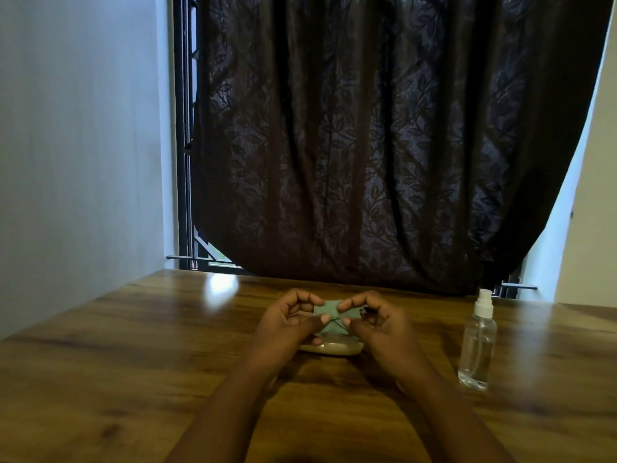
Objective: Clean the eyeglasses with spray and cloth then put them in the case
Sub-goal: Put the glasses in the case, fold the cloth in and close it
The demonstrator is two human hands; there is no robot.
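Desk [133, 345], wood, bearing a clear spray bottle [476, 349] at right and a tan case [330, 348] beneath the hands. Green cloth [329, 317] is pinched around barely visible eyeglasses [337, 320] by left hand [288, 320] and right hand [377, 320], both clamped, held above the case. Risk judged: thin frame may be bent or dropped if over-squeezed.

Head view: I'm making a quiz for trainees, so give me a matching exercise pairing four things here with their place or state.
Things:
1. green cloth
2. spray bottle
3. tan case
4. dark curtain

Places or states:
A. hangs behind the table's far edge
B. stands upright on the table, right of both hands
C. pinched between the left hand and right hand
D. lies on the table below the hands, partly hidden

Pairs: 1-C, 2-B, 3-D, 4-A
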